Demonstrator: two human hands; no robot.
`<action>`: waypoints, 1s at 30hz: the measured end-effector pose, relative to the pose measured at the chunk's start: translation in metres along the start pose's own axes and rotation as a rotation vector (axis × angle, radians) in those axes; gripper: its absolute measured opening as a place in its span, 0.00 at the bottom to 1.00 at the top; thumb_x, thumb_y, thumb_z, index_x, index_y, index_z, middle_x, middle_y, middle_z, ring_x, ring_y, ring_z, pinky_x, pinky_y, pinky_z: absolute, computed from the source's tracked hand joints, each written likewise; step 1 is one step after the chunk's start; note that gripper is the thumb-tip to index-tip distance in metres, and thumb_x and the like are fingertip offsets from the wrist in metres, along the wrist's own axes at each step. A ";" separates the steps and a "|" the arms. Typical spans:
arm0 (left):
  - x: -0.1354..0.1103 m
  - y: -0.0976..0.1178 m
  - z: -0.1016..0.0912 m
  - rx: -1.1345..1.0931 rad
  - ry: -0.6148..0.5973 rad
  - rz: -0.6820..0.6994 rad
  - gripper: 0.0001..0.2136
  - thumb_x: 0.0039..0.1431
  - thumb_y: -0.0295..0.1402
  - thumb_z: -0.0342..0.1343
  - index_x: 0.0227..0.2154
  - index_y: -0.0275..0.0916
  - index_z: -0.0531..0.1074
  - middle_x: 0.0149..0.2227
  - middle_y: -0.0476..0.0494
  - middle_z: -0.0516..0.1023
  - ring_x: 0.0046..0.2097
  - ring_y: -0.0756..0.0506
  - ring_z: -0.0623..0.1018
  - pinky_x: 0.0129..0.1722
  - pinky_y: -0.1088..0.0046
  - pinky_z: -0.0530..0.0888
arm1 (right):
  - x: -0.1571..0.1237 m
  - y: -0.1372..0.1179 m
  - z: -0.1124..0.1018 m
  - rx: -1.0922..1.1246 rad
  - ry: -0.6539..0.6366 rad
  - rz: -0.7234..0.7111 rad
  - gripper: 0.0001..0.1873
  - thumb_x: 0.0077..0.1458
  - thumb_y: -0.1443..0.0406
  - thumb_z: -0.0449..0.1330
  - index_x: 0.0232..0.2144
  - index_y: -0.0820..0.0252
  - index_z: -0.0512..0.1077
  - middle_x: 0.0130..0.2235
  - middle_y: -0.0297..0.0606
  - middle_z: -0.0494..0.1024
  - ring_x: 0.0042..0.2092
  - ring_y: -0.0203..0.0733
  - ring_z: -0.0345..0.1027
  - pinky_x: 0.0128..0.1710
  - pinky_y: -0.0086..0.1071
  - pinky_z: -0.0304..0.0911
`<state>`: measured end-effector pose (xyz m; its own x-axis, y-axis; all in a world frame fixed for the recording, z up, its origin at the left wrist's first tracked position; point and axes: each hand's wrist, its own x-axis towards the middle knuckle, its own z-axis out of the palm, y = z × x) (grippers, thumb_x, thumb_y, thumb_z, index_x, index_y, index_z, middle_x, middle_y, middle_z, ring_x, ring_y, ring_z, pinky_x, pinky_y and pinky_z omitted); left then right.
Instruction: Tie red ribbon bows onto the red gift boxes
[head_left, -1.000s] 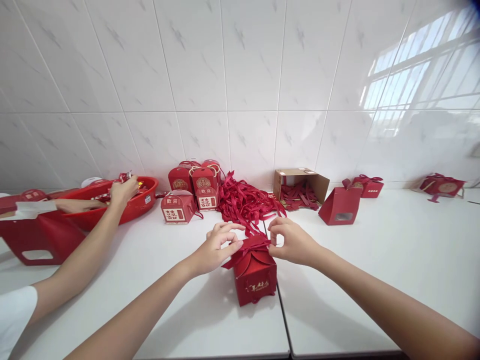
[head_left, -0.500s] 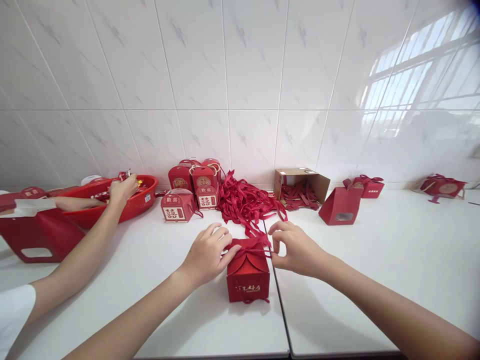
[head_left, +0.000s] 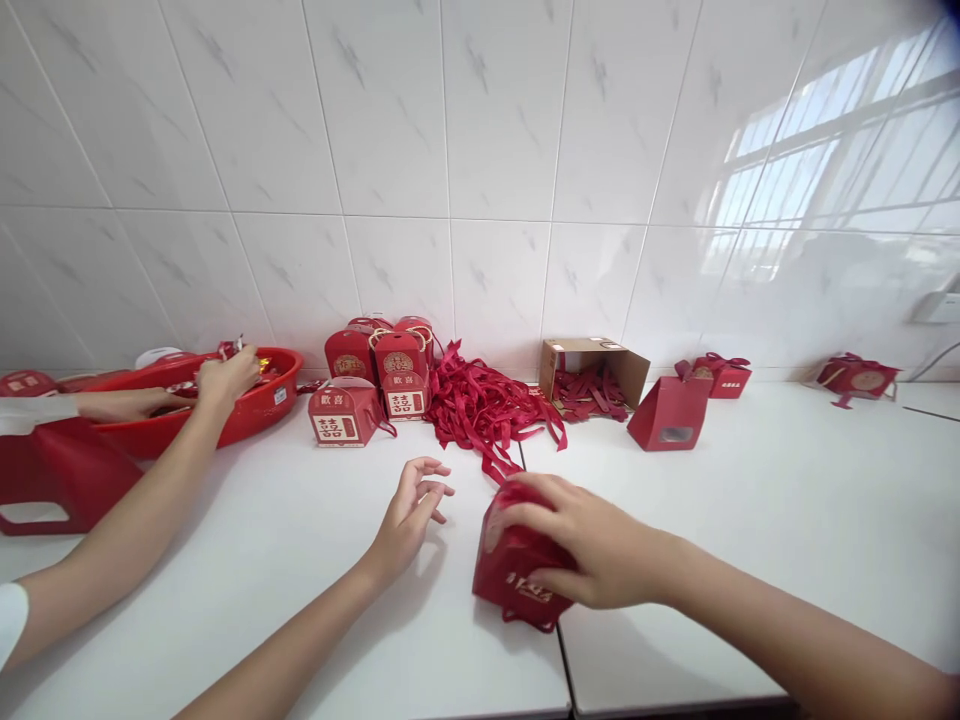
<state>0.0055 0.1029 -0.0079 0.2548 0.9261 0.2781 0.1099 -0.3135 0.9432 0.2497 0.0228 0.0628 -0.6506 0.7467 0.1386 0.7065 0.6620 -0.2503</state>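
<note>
A red gift box [head_left: 499, 570] with gold lettering stands tilted on the white table, over the seam. My right hand [head_left: 574, 535] is wrapped over its top and right side, covering most of the ribbon there; a ribbon loop hangs at the box's lower edge. My left hand [head_left: 411, 515] is off the box, to its left, with fingers loosely apart and nothing in them. Just behind the box lies a tangled heap of red ribbons [head_left: 480, 400], one strand trailing toward it.
Several red boxes [head_left: 345, 415] stand left of the ribbons. A cardboard box [head_left: 634, 375] of dark red strips, a bagged-shape box [head_left: 667, 415] and other bowed boxes [head_left: 862, 375] sit right. At left, another person's arms [head_left: 202, 430] reach into a red basin [head_left: 281, 395].
My left hand has let go of the ribbon and moved left. My right hand has gone from the ribbon end to gripping the box, which has turned and shifted right.
</note>
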 end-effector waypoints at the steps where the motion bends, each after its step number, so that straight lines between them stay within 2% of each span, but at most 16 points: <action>1: 0.001 -0.004 -0.003 0.020 0.009 -0.012 0.10 0.60 0.40 0.46 0.42 0.43 0.57 0.46 0.44 0.64 0.42 0.45 0.73 0.31 0.69 0.73 | -0.007 0.004 -0.009 0.021 -0.016 0.093 0.28 0.51 0.59 0.59 0.55 0.47 0.62 0.58 0.44 0.58 0.49 0.48 0.64 0.47 0.41 0.63; 3: 0.004 -0.010 -0.007 0.048 0.024 -0.037 0.10 0.59 0.39 0.47 0.42 0.43 0.57 0.46 0.44 0.64 0.41 0.46 0.73 0.30 0.71 0.71 | -0.019 0.011 -0.021 0.017 -0.066 0.288 0.26 0.50 0.60 0.59 0.53 0.48 0.64 0.55 0.44 0.59 0.42 0.45 0.68 0.39 0.38 0.66; 5: 0.005 -0.014 -0.009 0.067 0.048 -0.065 0.10 0.59 0.38 0.46 0.42 0.44 0.58 0.46 0.44 0.65 0.40 0.47 0.73 0.30 0.72 0.70 | -0.025 0.014 -0.024 -0.053 -0.095 0.395 0.26 0.49 0.61 0.59 0.52 0.47 0.65 0.53 0.45 0.60 0.42 0.47 0.67 0.39 0.41 0.66; 9: 0.004 -0.025 -0.010 0.108 0.013 -0.145 0.10 0.57 0.37 0.47 0.41 0.44 0.59 0.46 0.43 0.66 0.39 0.47 0.73 0.30 0.74 0.69 | -0.025 -0.002 -0.010 -0.113 -0.107 0.318 0.27 0.49 0.61 0.59 0.53 0.43 0.65 0.54 0.44 0.61 0.52 0.57 0.59 0.48 0.52 0.59; 12: 0.003 -0.033 -0.011 0.131 -0.052 -0.166 0.10 0.57 0.38 0.47 0.42 0.44 0.59 0.46 0.43 0.65 0.39 0.48 0.72 0.30 0.75 0.68 | -0.028 -0.009 -0.004 -0.054 -0.110 0.237 0.26 0.51 0.58 0.57 0.54 0.39 0.63 0.57 0.42 0.60 0.53 0.58 0.57 0.50 0.53 0.58; 13: 0.002 -0.035 -0.011 0.131 -0.063 -0.167 0.11 0.57 0.38 0.47 0.42 0.44 0.58 0.46 0.43 0.65 0.38 0.49 0.72 0.30 0.75 0.68 | -0.031 -0.005 -0.005 -0.057 -0.113 0.268 0.25 0.51 0.58 0.58 0.53 0.39 0.64 0.56 0.42 0.61 0.52 0.57 0.59 0.50 0.52 0.59; 15: 0.002 -0.035 -0.011 0.129 -0.070 -0.175 0.10 0.57 0.38 0.47 0.41 0.43 0.58 0.46 0.44 0.64 0.37 0.49 0.71 0.29 0.75 0.68 | -0.039 0.018 -0.009 -0.112 -0.120 0.449 0.25 0.47 0.61 0.61 0.49 0.43 0.68 0.54 0.44 0.64 0.50 0.58 0.63 0.47 0.52 0.61; 16: 0.002 -0.034 -0.010 0.129 -0.066 -0.177 0.10 0.56 0.37 0.47 0.41 0.43 0.58 0.46 0.43 0.64 0.36 0.49 0.71 0.29 0.75 0.68 | -0.045 0.035 -0.012 -0.190 -0.116 0.693 0.23 0.44 0.65 0.63 0.46 0.45 0.71 0.53 0.45 0.66 0.48 0.59 0.65 0.45 0.53 0.62; 17: 0.002 -0.033 -0.009 0.135 -0.060 -0.177 0.11 0.55 0.37 0.48 0.41 0.43 0.58 0.46 0.43 0.64 0.36 0.49 0.71 0.28 0.75 0.68 | -0.051 0.054 -0.014 -0.269 -0.068 0.850 0.22 0.45 0.68 0.61 0.46 0.54 0.72 0.53 0.55 0.65 0.51 0.70 0.61 0.43 0.63 0.58; 18: 0.002 -0.031 -0.009 0.145 -0.055 -0.176 0.11 0.55 0.37 0.48 0.40 0.43 0.58 0.46 0.43 0.65 0.36 0.49 0.71 0.28 0.75 0.68 | -0.058 0.074 -0.015 -0.353 -0.004 0.959 0.23 0.47 0.70 0.59 0.48 0.61 0.70 0.56 0.62 0.61 0.56 0.77 0.53 0.45 0.70 0.50; 20: 0.002 -0.028 -0.007 0.169 -0.053 -0.173 0.11 0.54 0.37 0.49 0.40 0.42 0.59 0.46 0.43 0.65 0.35 0.49 0.71 0.28 0.75 0.68 | -0.069 0.111 -0.012 -0.563 0.058 1.186 0.27 0.44 0.73 0.59 0.51 0.64 0.68 0.62 0.61 0.53 0.63 0.78 0.36 0.52 0.72 0.37; 22: 0.001 -0.027 -0.007 0.187 -0.057 -0.175 0.11 0.54 0.38 0.49 0.40 0.42 0.60 0.46 0.42 0.66 0.35 0.49 0.71 0.28 0.74 0.68 | -0.077 0.138 -0.003 -0.552 -0.003 1.230 0.29 0.42 0.73 0.60 0.50 0.65 0.68 0.64 0.57 0.48 0.65 0.75 0.26 0.55 0.70 0.29; 24: 0.001 -0.027 -0.007 0.194 -0.056 -0.184 0.12 0.54 0.38 0.50 0.40 0.42 0.60 0.46 0.42 0.67 0.34 0.49 0.71 0.27 0.74 0.68 | -0.078 0.154 0.009 -0.371 -0.016 1.182 0.28 0.44 0.71 0.60 0.51 0.62 0.68 0.63 0.55 0.52 0.64 0.74 0.32 0.55 0.70 0.32; 26: 0.001 -0.029 -0.007 0.199 -0.051 -0.184 0.11 0.54 0.38 0.50 0.40 0.43 0.60 0.46 0.42 0.67 0.34 0.49 0.71 0.27 0.74 0.68 | -0.073 0.164 0.021 -0.176 0.011 1.100 0.27 0.47 0.69 0.58 0.53 0.61 0.67 0.59 0.54 0.61 0.62 0.69 0.48 0.55 0.65 0.45; 28: 0.001 -0.032 -0.008 0.201 -0.047 -0.169 0.11 0.54 0.37 0.50 0.39 0.43 0.61 0.46 0.43 0.67 0.35 0.49 0.71 0.28 0.74 0.68 | -0.065 0.174 0.028 -0.048 0.038 1.027 0.26 0.51 0.67 0.56 0.55 0.62 0.65 0.54 0.51 0.68 0.56 0.58 0.61 0.53 0.50 0.57; 30: 0.002 -0.034 -0.008 0.200 -0.039 -0.150 0.10 0.54 0.36 0.50 0.39 0.43 0.61 0.45 0.43 0.68 0.35 0.49 0.71 0.31 0.73 0.69 | -0.056 0.187 0.030 0.038 0.067 0.987 0.25 0.56 0.64 0.52 0.56 0.64 0.63 0.53 0.48 0.70 0.51 0.47 0.67 0.51 0.36 0.62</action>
<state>-0.0051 0.1168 -0.0382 0.2580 0.9578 0.1267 0.3367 -0.2120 0.9174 0.4098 0.1033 -0.0210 0.2432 0.9653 -0.0956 0.9131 -0.2611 -0.3131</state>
